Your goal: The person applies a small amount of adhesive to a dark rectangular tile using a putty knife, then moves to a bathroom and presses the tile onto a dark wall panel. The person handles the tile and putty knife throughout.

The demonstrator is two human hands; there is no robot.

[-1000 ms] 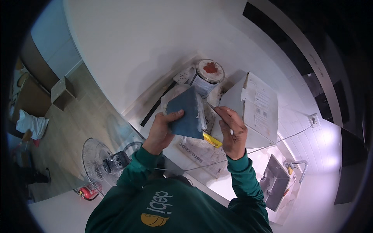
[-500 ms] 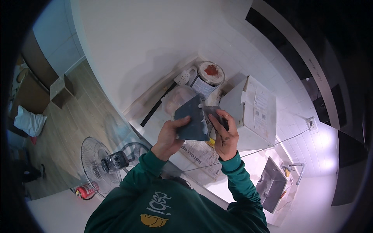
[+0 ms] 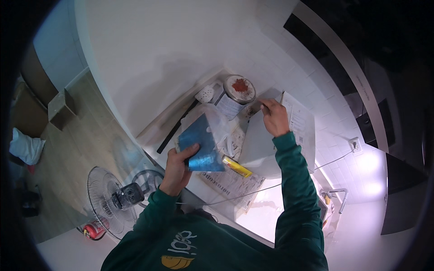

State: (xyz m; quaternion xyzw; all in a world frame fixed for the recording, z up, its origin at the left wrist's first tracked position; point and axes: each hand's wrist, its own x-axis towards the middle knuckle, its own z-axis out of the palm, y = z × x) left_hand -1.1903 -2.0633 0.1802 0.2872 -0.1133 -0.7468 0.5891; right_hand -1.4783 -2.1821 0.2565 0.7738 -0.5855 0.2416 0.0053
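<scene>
My left hand [image 3: 177,166] grips a flat, shiny blue rectangular plate [image 3: 202,145], its thumb across the face and a few pale smears on the surface. To the right, my right hand [image 3: 275,116] is raised by the upper corner of the white box [image 3: 296,149], near the can [image 3: 238,88]. Its fingers are pinched together, and what they hold, if anything, cannot be made out. Behind the plate lies a crumpled translucent plastic bag [image 3: 216,116]. A yellow tube-shaped object [image 3: 237,166] rests on newspaper [image 3: 226,186] between my forearms.
A white power strip [image 3: 205,94] and a dark bar [image 3: 174,130] lie along the wall. A grey cable [image 3: 244,195] crosses the counter to a socket [image 3: 356,145]. At left stand a fan [image 3: 110,198] and a fire extinguisher [image 3: 94,229]. A tap [image 3: 344,198] is at right.
My right hand has moved away from the plate, up and right toward the box and can; the dark scraper it held is no longer clearly visible. My left hand has shifted left and down with the plate.
</scene>
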